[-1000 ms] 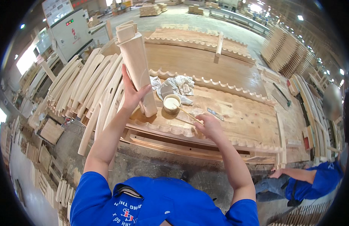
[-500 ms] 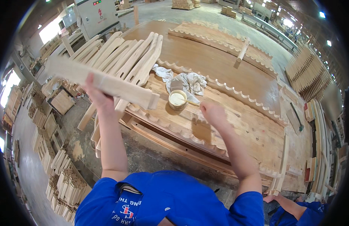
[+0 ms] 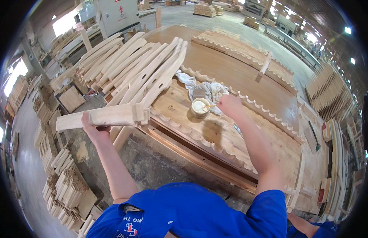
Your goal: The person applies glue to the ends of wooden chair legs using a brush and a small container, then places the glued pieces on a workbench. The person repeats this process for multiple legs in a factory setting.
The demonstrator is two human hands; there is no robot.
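My left hand (image 3: 93,129) grips a long pale wooden furniture piece (image 3: 102,116) and holds it level in the air, left of the workbench edge. My right hand (image 3: 228,104) holds a thin stick (image 3: 210,106) whose tip dips into a small round cup of white glue (image 3: 200,107). The cup stands on a wide wooden panel with scalloped edges (image 3: 231,139). Just behind the cup lies a crumpled white rag (image 3: 206,90).
Several long curved wooden parts (image 3: 140,71) lean in a row across the bench's left side. More scalloped panels (image 3: 239,51) lie at the back. Stacks of small wood pieces (image 3: 67,186) sit on the floor at left. Another person's blue sleeve (image 3: 311,228) shows at lower right.
My left hand has swung the wooden piece down from upright to level and out to the left. My right hand has moved up to the glue cup.
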